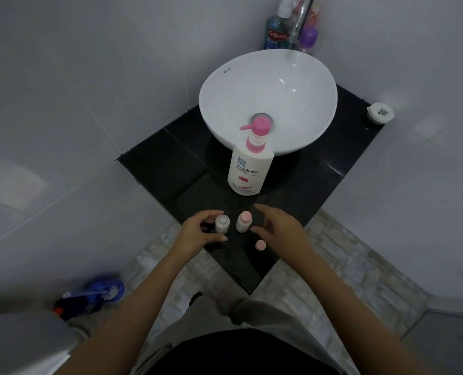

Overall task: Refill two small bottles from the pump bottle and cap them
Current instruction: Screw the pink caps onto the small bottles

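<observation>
Both small bottles stood upright near the counter (187,169) edge w/ hands loose beside them, gripping nothing: right bottle (243,221) looked capped, left bottle (222,224) apparently uncapped, loose pink cap (260,245) nearby, pump bottle (250,163) behind, left hand (198,232), right hand (277,226).

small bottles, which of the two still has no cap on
The left small bottle, next to the left hand: its top shows a bare whitish opening. The right small bottle wears a pink cap, and a loose pink cap lies nearer the person.

White tiled walls (89,77), black corner counter (170,163) (glossy), grey stone floor (347,266)
</observation>
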